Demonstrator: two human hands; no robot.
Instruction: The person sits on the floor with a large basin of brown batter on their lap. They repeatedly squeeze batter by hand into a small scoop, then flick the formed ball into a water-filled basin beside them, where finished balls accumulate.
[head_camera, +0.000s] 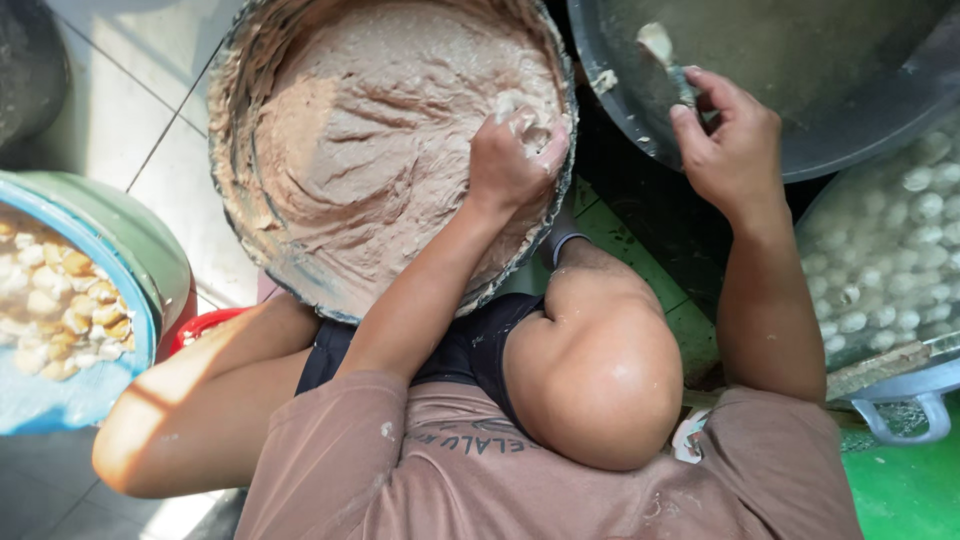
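1. Clearly, the basin (300, 60) holds plenty of brown paste (380, 130).
2. The left hand (512, 160), at its right rim, is clenched on a pale lump.
3. The right hand (730, 145) grips a spoon (665, 55) over the dark pan (800, 70).
4. White balls (890, 250) already fill the pot at the right edge.

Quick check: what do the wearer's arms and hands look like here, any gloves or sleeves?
No gloves: left hand and right hand are bare, with pale paste smeared on the fingers. Forearms are bare too. Short, loose sleeves of a dusty pink-brown shirt end near the elbows, flecked with dried paste. No watch, rings or bands visible.
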